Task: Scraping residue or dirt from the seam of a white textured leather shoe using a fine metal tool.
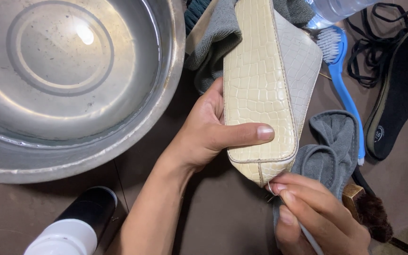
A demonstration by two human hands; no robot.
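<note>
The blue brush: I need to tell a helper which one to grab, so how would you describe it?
Start at the big steel basin and go right, past the cream crocodile-pattern bag in the left hand. The blue brush lies beyond it, beside the black insole. It alone has a long bright blue handle and white bristles.

Round white logo label (378, 134) on black insole (400, 89), right edge

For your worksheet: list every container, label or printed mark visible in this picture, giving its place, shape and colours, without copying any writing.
Spray can: bottom left, black cylinder with white cap.
Clear plastic bottle: top edge, right of the cream bag, see-through.
Round logo mark: on the black insole at right, small pale circle.
No signs or screens.
</note>
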